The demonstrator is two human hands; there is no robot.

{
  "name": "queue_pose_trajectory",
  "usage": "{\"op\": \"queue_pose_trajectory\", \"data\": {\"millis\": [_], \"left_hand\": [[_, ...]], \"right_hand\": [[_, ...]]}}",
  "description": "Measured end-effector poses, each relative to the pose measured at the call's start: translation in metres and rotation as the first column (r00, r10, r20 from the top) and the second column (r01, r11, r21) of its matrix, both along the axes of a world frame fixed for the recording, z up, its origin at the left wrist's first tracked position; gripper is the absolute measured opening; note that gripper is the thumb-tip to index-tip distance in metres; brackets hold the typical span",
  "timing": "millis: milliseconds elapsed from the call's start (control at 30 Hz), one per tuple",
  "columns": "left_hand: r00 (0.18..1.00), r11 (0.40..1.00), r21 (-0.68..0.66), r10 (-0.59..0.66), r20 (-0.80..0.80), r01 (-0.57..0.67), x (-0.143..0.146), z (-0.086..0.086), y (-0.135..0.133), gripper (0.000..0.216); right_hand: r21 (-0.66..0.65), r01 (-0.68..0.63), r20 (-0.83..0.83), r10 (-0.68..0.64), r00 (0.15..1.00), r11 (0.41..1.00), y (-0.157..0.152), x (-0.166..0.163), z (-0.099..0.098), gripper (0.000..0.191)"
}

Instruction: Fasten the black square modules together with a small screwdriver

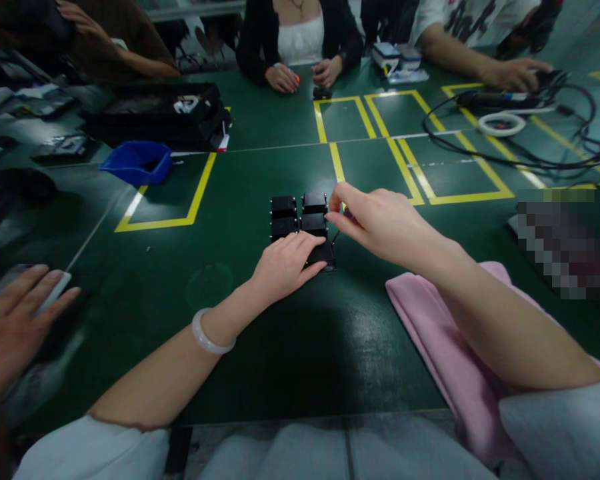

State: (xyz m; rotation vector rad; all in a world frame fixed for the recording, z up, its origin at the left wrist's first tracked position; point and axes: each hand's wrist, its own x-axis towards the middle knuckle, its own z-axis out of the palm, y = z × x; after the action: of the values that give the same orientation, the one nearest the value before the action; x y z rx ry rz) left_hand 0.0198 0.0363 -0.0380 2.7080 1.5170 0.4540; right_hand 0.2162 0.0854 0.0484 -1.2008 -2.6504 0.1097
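Note:
Several black box-shaped parts (283, 207) with small shiny pins along their sides stand in two columns on the green table. My left hand (287, 263) lies over the nearer parts, its fingers stretched out and the thumb apart, covering some of them. At the right edge of the group my right hand (375, 217) is closed in a pinch. A thin dark piece (335, 237) shows below its fingertips, close to the side pins of a part. What the pinch holds is mostly hidden by the fingers.
A pink cloth (440, 333) lies under my right forearm. Yellow tape frames (195, 193), a blue bin (140, 163), black trays (155, 110) and looped black cables (505, 157) are farther off. Another person's hand (15, 320) is at the left; other people work across the table.

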Motion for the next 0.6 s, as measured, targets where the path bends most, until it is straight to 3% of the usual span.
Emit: {"op": "queue_pose_trajectory", "data": {"millis": [600], "left_hand": [[1.000, 1.000, -0.002, 0.006, -0.015, -0.006, 0.0004, 0.0003, 0.0002, 0.036]], "right_hand": [[-0.026, -0.013, -0.057, 0.011, 0.998, 1.000, 0.0003, 0.0003, -0.0013, 0.029]]}}
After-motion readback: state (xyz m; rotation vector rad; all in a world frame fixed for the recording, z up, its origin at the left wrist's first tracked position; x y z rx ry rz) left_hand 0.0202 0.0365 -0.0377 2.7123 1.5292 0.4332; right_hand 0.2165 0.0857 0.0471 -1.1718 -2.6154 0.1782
